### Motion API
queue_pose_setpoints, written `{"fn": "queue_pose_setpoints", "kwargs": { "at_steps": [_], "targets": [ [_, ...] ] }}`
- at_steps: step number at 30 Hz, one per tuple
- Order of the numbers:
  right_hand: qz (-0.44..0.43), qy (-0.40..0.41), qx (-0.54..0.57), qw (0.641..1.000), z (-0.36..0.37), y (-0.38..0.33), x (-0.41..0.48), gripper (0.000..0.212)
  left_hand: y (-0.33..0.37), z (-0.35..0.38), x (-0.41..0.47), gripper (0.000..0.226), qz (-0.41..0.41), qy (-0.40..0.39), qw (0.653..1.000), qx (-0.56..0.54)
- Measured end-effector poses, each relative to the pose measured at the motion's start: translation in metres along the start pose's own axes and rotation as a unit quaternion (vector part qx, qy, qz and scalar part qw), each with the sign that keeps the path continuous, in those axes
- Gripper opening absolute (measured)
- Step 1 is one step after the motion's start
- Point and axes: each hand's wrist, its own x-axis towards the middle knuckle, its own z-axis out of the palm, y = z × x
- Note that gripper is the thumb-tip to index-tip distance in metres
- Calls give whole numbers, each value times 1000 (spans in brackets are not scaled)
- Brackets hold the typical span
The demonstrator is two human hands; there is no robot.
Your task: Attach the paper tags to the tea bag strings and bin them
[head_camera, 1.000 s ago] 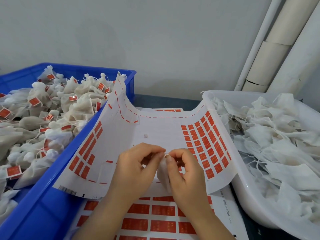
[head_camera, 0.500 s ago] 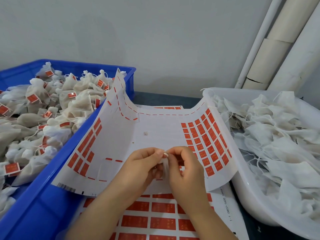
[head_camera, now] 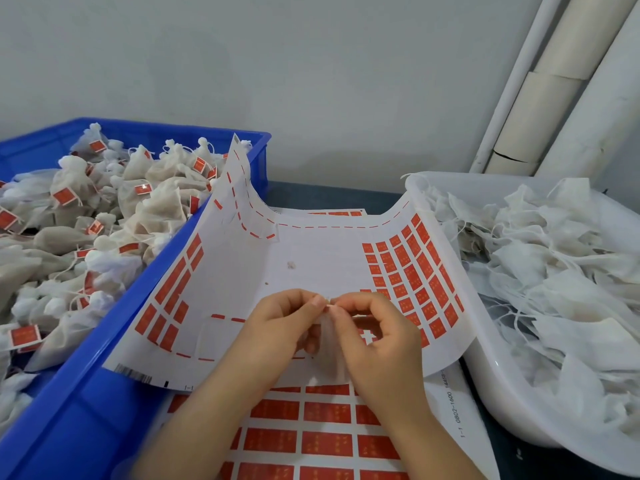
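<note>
Margin print on the lower tag sheet (head_camera: 450, 410) reads "1-1 0802-1600". Above it, near the counter's (head_camera: 329, 197) front edge, the left grip (head_camera: 280, 327) and right grip (head_camera: 377, 337) meet fingertip to fingertip, both pinching a tea bag (head_camera: 330, 355) at its top. The bag hangs limp, white and translucent between them. The blue bin (head_camera: 86, 393) stands left, the white tub (head_camera: 502, 393) right.

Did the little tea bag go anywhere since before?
No. The tea bag still hangs pinched between the left hand and right hand, at the same spot just this side of the crumb on the sticker sheet.
</note>
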Motion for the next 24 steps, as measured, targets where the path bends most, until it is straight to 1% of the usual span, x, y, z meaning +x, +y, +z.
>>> {"fn": "queue_pose_setpoints", "kwargs": {
  "at_steps": [3, 6, 7, 9, 11, 14, 18, 20, 22, 24],
  "targets": [
    [1, -13, -8, 1000, 0, 0, 1, 9, -1, 0, 1, 25, 13, 21, 999, 33],
    [24, -45, -6, 999, -2, -1, 2, 7, 0, -1, 0, 22, 22, 28, 999, 19],
    [39, -49, -5, 998, -2, 0, 2, 10, 0, -1, 0, 19, 23, 24, 999, 14],
    [72, -42, 3, 997, -1, 1, 2, 15, 2, 0, -1, 11, 32, 12, 999, 24],
    [93, -22, 23, 995, 0, 2, 1, 16, 3, 1, -2, 3, 45, 9, 997, 62],
    [110, -15, 59, 992, 5, -1, -2, 19, 2, 3, -3, 12, 50, 18, 995, 84],
    [115, -19, 71, 991, 9, -3, -7, 23, 2, 6, -4, 24, 54, 15, 998, 12],
    [112, -29, 59, 991, 9, -2, -7, 24, 2, 7, -4, 16, 60, 18, 998, -2],
    [102, -38, 29, 994, 7, 0, -6, 22, 1, 6, -3, 9, 75, 28, 996, 37],
    [91, -49, -11, 995, 4, 1, -3, 20, 0, 4, -2, 16, 89, 30, 990, 106]
  ]
}}
